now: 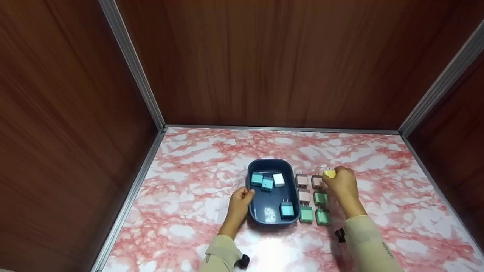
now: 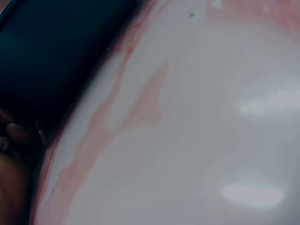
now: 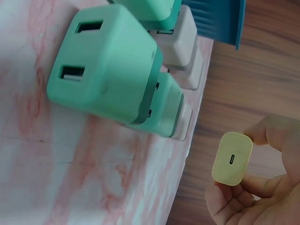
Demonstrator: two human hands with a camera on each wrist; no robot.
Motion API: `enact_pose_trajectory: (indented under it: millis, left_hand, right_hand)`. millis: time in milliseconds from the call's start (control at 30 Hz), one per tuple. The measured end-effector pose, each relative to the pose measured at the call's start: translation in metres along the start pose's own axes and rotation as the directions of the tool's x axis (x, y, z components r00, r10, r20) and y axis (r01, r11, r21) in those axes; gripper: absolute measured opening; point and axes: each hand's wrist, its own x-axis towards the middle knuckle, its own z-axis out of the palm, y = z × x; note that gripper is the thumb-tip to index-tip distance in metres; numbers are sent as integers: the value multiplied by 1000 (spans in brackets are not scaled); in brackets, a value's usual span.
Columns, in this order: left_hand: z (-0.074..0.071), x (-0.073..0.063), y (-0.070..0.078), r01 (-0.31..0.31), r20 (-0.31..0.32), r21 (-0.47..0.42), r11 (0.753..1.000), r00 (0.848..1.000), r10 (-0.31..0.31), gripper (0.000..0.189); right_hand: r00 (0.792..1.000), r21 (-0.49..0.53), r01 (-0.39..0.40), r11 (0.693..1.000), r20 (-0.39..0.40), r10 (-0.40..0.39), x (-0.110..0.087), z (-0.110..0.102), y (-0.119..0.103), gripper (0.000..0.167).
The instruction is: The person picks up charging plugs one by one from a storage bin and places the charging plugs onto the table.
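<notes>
Pale sleeves [image 1: 368,241] reach across the head view, where the right hand [image 1: 342,184] pinches a yellow charger [image 1: 329,174] at the back right corner of a closely set group, just beside a pink charger [image 1: 317,182] — whether it touches the table [image 1: 181,177] cannot be told. Its prongs [image 1: 328,169] point toward the wooden wall [image 1: 280,75], away from the person. A sideways sweep could clip the pink charger and skew the rows. The left hand [image 1: 239,203] has its grip clenched on the rim of a blue bin [image 1: 264,199]; a tug there could slide the loose turquoise chargers [image 1: 267,184] inside.

Left wrist view: glossy table fills the frame, with the left hand's fingers dim against the bin.

Right wrist view: green chargers [image 3: 105,63] sit closest, the yellow charger apart from them between thumb and fingertips. Its port [image 3: 232,160] faces the camera — the oblong end's long axis near upright, top leaning right. Smooth sides and so slight a pinch could let it twist or drop.
</notes>
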Motion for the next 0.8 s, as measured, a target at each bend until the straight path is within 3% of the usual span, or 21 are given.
enact_pose_trajectory:
  millis: [167,500,800]
  left_hand:
    - [1,1,-2,9,-5,-15,1000,1000,-9,42]
    - [2,0,-4,33,0,-11,999,999,-33,40]
    - [0,0,-3,23,-4,-9,1000,1000,-23,41]
  right_hand:
    - [999,-21,-32,999,-5,32,6,1,6,54]
    - [992,-39,-94,995,76,97,17,5,23,56]
    - [994,-33,-76,997,81,78,23,12,27,47]
